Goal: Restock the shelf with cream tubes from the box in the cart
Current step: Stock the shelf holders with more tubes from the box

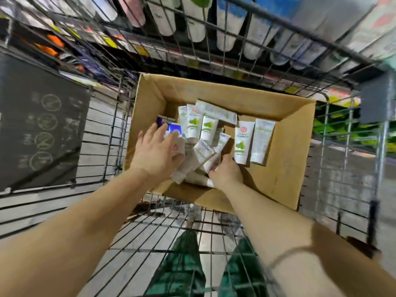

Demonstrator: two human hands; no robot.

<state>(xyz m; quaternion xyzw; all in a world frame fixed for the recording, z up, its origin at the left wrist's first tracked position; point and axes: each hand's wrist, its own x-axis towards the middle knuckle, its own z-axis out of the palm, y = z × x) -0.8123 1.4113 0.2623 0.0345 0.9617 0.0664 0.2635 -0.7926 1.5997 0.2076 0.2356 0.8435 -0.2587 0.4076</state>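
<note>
You are looking down into a wire cart [214, 228] holding an open cardboard box [287, 163]. Cream tubes [206, 127] lie loose on its floor, some flat, some heaped. Your left hand [155, 154], fingers spread and fairly straight, presses on the heap of tubes [188, 166] near the box's left wall. Your right hand [227, 173] curls around tubes at the heap's near edge. Gather several side by side, caps aligned, before lifting. Two green-leaf tubes [241, 142] lie apart to the right. The shelf [225, 35] of bottles stands beyond the cart.
</note>
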